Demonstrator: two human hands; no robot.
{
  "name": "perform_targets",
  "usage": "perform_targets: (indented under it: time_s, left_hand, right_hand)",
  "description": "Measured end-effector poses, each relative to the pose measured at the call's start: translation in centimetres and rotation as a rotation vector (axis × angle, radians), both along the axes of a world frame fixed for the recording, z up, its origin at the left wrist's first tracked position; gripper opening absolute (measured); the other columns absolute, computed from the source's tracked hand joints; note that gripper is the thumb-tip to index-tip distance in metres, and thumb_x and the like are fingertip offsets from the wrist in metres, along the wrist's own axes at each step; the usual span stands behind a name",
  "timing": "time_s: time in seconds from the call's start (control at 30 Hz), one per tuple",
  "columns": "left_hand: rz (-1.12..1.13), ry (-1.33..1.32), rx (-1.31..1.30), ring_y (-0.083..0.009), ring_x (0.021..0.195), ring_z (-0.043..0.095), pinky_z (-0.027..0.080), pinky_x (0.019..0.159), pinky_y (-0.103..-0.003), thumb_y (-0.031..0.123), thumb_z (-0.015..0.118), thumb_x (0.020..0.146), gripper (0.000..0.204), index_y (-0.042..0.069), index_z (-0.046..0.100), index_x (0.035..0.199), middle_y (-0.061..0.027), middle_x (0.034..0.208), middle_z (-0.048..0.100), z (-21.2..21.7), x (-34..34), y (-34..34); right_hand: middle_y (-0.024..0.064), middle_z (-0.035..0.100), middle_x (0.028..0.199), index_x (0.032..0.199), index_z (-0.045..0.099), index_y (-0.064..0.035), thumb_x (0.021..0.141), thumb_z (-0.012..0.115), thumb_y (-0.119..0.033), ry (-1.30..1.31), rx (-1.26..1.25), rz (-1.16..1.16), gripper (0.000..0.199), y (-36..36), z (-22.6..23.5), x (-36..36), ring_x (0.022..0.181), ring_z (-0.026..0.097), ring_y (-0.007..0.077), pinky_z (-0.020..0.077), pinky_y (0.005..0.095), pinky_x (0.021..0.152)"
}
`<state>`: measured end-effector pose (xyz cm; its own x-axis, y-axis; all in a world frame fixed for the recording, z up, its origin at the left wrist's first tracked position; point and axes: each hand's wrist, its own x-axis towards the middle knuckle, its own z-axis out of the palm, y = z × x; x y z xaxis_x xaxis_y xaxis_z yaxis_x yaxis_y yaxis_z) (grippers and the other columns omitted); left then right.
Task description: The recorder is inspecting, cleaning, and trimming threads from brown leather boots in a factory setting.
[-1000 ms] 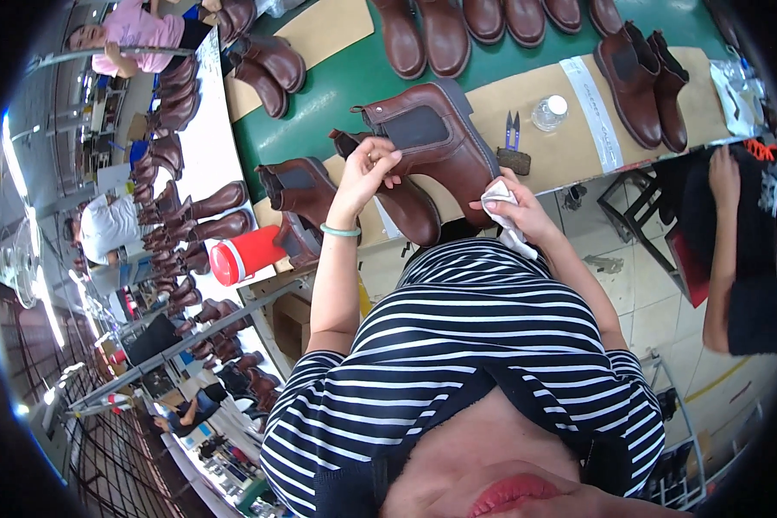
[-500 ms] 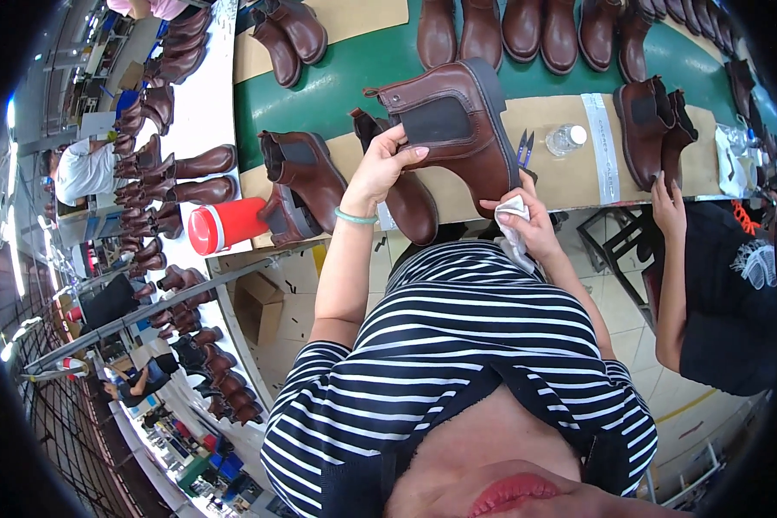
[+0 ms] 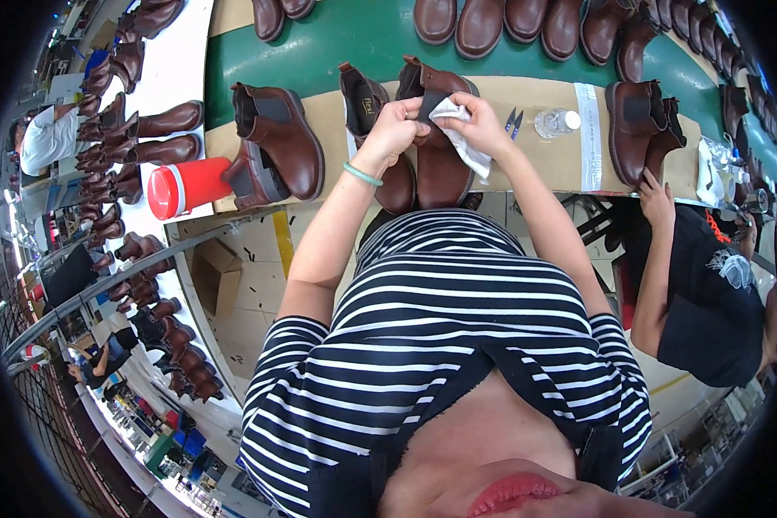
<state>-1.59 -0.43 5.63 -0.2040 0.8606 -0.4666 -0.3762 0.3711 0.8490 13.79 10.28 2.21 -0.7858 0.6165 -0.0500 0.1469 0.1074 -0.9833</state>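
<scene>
At the table's near edge, on brown paper (image 3: 559, 162), a brown ankle boot (image 3: 445, 177) stands with its smooth, rounded toe toward the person; its shaft, farther back, shows a dark elastic patch between the hands and a tab at the top. A matching boot (image 3: 395, 188) stands just to its left. Both forearms reach forward and converge there. The left hand (image 3: 394, 129) pinches the shaft, thumb against bent fingers. The right hand (image 3: 482, 128), its fingers curled, grips a bunched white cloth (image 3: 468, 155) against the shaft's right side. Farther right lies a clear bottle (image 3: 554, 123); on the far green tabletop (image 3: 337, 65), a row of brown boots (image 3: 479, 30).
</scene>
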Motion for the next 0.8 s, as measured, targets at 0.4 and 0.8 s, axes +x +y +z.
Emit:
perform_targets:
  time_s: [0.4, 0.8]
  left_hand:
    - [-0.074, -0.012, -0.019, -0.0038, 0.07, 0.054, 0.044, 0.063, -0.019, -0.009, 0.051, 0.08, 0.046, 0.006, 0.058, 0.123, 0.0025, 0.094, 0.066, -2.0, -1.5, 0.1]
    - [-0.073, -0.015, -0.05, -0.002, 0.067, 0.051, 0.041, 0.062, -0.018, -0.007, 0.051, 0.083, 0.044, 0.008, 0.057, 0.123, 0.0058, 0.089, 0.064, -0.5, -1.3, 0.3]
  right_hand:
    - [0.0022, 0.064, 0.076, 0.092, 0.066, 0.0003, 0.077, 0.072, -0.012, -0.1, -0.131, -0.045, 0.02, 0.8, -3.4, -0.6, 0.07, 0.056, 0.0086, 0.0455, 0.0263, 0.064]
    - [0.0007, 0.065, 0.08, 0.094, 0.066, 0.0003, 0.079, 0.07, -0.006, -0.032, -0.424, -0.227, 0.017, 0.1, -2.7, -0.3, 0.069, 0.056, 0.0062, 0.0448, 0.0218, 0.061]
